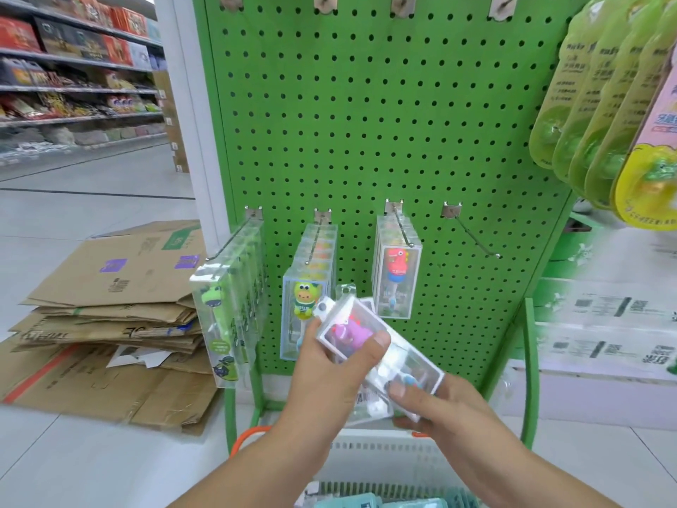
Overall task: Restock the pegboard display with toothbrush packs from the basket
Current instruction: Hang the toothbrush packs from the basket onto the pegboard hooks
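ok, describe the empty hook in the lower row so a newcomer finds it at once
Start at the green pegboard and drop to its lower row of four hooks. The empty hook is the rightmost, just right of the red dinosaur packs. Its bare wire slopes out with nothing on it, while the other three each carry clear toothbrush boxes.

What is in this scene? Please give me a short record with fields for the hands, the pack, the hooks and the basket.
left hand: grips the upper end of the clear pack
right hand: holds the lower end of the same pack
pack: tilted, in front of the green pegboard, not on a hook
lower hooks: three carry packs; the empty hook is rightmost
basket: white, below the hands
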